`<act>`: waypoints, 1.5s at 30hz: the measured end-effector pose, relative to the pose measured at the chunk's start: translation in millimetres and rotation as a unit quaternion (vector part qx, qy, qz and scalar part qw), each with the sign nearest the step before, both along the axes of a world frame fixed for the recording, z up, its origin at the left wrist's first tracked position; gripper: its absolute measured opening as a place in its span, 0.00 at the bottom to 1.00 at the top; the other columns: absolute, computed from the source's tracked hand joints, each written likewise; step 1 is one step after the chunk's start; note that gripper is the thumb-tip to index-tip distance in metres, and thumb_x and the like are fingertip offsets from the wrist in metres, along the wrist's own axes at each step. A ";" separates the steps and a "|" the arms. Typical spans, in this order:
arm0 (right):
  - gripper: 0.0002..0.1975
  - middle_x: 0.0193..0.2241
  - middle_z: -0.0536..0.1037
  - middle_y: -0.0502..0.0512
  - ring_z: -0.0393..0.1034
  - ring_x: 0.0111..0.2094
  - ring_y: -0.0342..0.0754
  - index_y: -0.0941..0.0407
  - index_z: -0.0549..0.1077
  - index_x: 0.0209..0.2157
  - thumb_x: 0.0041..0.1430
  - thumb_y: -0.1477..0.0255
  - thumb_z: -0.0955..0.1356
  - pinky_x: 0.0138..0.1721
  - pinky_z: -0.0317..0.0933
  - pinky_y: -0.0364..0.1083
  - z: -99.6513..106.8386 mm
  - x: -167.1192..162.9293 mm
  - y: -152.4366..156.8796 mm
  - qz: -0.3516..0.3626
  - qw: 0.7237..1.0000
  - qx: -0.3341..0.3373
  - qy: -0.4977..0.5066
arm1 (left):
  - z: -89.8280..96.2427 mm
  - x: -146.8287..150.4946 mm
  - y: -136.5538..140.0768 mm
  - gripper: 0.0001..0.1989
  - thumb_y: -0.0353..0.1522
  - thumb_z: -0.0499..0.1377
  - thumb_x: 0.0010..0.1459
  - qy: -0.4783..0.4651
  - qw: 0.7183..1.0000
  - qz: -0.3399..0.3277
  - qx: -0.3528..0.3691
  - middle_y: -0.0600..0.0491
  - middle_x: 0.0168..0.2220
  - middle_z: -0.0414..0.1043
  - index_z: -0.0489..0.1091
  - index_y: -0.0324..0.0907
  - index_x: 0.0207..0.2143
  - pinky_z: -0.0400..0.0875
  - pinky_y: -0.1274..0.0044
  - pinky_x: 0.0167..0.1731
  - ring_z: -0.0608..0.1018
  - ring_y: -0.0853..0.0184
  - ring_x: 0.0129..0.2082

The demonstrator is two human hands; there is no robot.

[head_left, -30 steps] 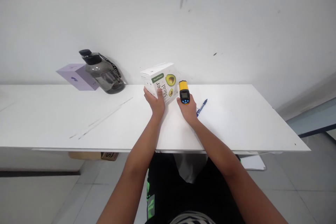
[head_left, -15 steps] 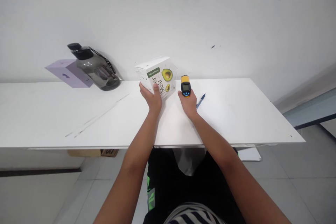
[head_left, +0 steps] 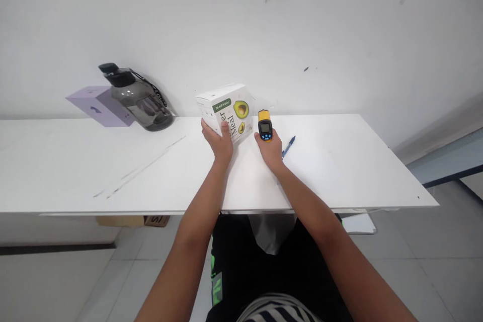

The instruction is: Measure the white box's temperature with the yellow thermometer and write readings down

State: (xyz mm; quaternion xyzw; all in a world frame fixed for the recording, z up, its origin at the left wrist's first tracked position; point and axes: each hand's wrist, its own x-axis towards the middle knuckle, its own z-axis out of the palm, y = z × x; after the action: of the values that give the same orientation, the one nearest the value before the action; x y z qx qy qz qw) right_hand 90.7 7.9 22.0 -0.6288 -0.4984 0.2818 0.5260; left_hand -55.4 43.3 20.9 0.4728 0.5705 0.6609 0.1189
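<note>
A white carton (head_left: 214, 110) with avocado pictures and a green label is tilted in my left hand (head_left: 220, 143). The thumb lies on its printed front and the fingers wrap round its left side. My right hand (head_left: 270, 150) grips a yellow and black infrared thermometer (head_left: 265, 125), its small screen and blue buttons facing me; its handle is hidden in the palm. A narrow gap separates the thermometer from the carton's right side. Just right of my right hand, a blue pen (head_left: 289, 146) lies on the white table (head_left: 151, 181), its lower end partly hidden.
On the left, a grey see-through bottle (head_left: 143, 105) with a black cap stands in front of a lilac box (head_left: 88, 103). A white wall (head_left: 339, 35) runs along the table's back edge. Below the front edge are a cardboard box (head_left: 124, 220) and a white flat item (head_left: 359, 223).
The thermometer in my right hand has shifted slightly left, closer to the carton. My left hand keeps its hold on the carton, nearly unmoved.
</note>
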 end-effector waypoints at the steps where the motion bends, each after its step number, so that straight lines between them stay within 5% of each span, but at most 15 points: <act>1: 0.19 0.31 0.74 0.48 0.67 0.32 0.47 0.51 0.69 0.43 0.52 0.56 0.65 0.35 0.60 0.45 -0.3 -0.2 0.1 0.000 1.000 0.000 -0.004 | 0.1 -0.1 0.1 0.37 0.49 0.54 0.58 0.000 1.000 0.000 0.000 0.41 0.61 0.52 0.47 0.41 0.63 0.51 0.65 0.61 0.56 0.57 0.63; 13: 0.20 0.34 0.75 0.50 0.69 0.35 0.49 0.50 0.68 0.44 0.52 0.56 0.65 0.39 0.62 0.48 1.7 -1.2 -1.8 0.007 1.000 -0.002 -0.021 | -0.4 -0.7 2.1 0.39 0.50 0.53 0.58 0.000 1.000 0.018 0.002 0.40 0.62 0.50 0.45 0.38 0.63 0.50 0.68 0.62 0.55 0.58 0.64; 20: 0.41 0.43 0.72 0.57 0.71 0.37 0.51 0.53 0.39 0.61 0.50 0.69 0.65 0.38 0.64 0.50 -4.0 -3.8 -2.2 0.086 0.996 -0.025 0.000 | -6.5 -3.7 6.9 0.40 0.50 0.53 0.58 -0.001 0.998 0.049 -0.025 0.39 0.63 0.48 0.43 0.38 0.64 0.48 0.65 0.62 0.52 0.57 0.65; 31: 0.16 0.37 0.74 0.55 0.70 0.39 0.55 0.53 0.58 0.42 0.54 0.63 0.64 0.44 0.57 0.55 -11.0 -20.4 -5.8 0.078 0.965 -0.096 -0.231 | -10.4 -7.3 12.4 0.42 0.50 0.54 0.57 -0.006 0.988 0.131 -0.076 0.36 0.61 0.50 0.41 0.38 0.64 0.47 0.60 0.61 0.52 0.52 0.64; 41: 0.16 0.44 0.67 0.65 0.62 0.45 0.58 0.57 0.62 0.44 0.57 0.63 0.62 0.40 0.59 0.53 -9.8 -42.0 1.4 0.031 0.944 -0.061 -0.322 | -20.9 -2.9 23.8 0.44 0.48 0.56 0.56 0.004 0.991 0.120 -0.063 0.33 0.59 0.51 0.39 0.35 0.63 0.48 0.58 0.59 0.54 0.49 0.63; 45: 0.18 0.44 0.70 0.65 0.62 0.46 0.60 0.57 0.66 0.42 0.59 0.58 0.61 0.41 0.59 0.55 3.0 -36.2 8.4 0.067 0.935 -0.075 -0.339 | -18.3 -1.7 23.1 0.44 0.46 0.58 0.54 0.008 0.992 0.109 -0.070 0.32 0.60 0.50 0.39 0.35 0.63 0.47 0.58 0.60 0.53 0.49 0.63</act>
State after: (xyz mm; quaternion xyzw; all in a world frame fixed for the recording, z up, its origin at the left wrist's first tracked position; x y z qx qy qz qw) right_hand 54.5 16.3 25.0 -0.6896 -0.6659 0.1230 0.2566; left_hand -57.0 66.4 2.6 0.4039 0.6646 0.6242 0.0742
